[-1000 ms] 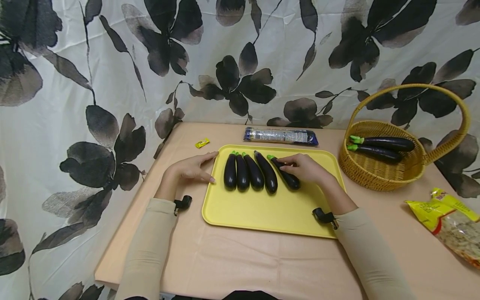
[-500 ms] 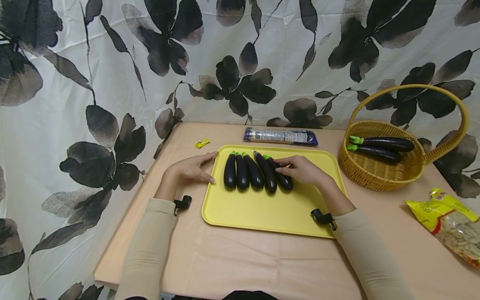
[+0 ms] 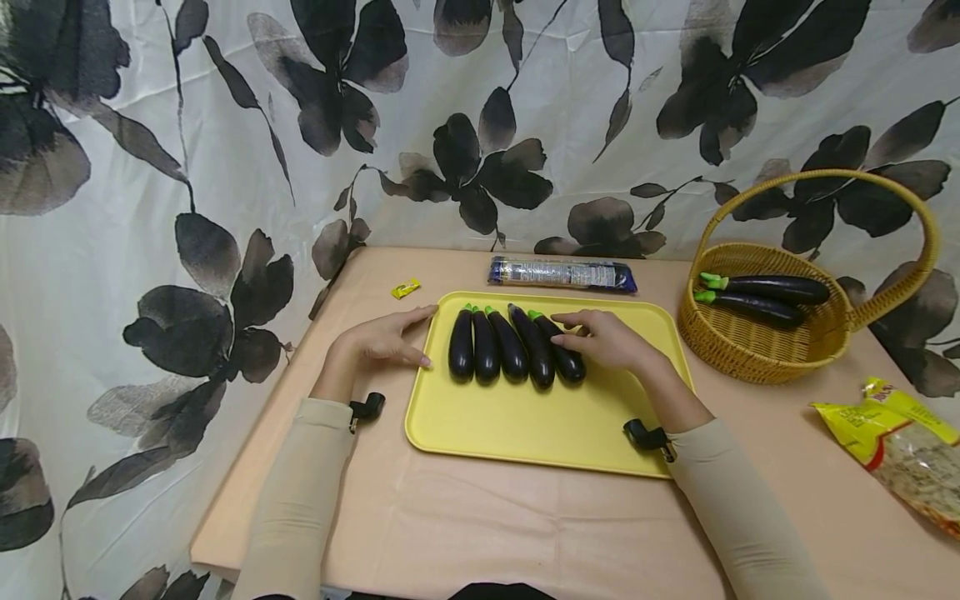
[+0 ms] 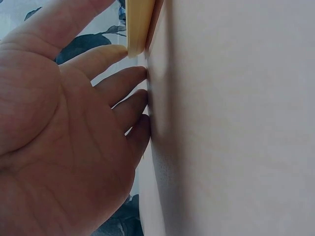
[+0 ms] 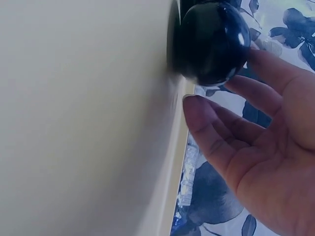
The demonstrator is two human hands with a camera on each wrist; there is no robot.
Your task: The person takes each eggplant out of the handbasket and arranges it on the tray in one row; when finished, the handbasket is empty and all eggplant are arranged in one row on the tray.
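Several dark eggplants lie side by side on a yellow tray, green stem ends away from me. With its fingertips, my right hand touches the rightmost eggplant, which lies against its neighbour. In the right wrist view the fingers are loosely extended around the rounded end of an eggplant. At the tray's left edge is my left hand, thumb and index finger spread against the rim. The left wrist view shows its fingers nearly straight, touching the tray's edge and the table.
A wicker basket with a tall handle holds two eggplants at the back right. Behind the tray lies a blue-and-clear packet, with a small yellow wrapper to its left. A yellow-topped bag lies at the right.
The rightmost eggplant has slid left with my right hand until it lies beside the row. Over the last half second it has stayed put. My left hand has not moved.
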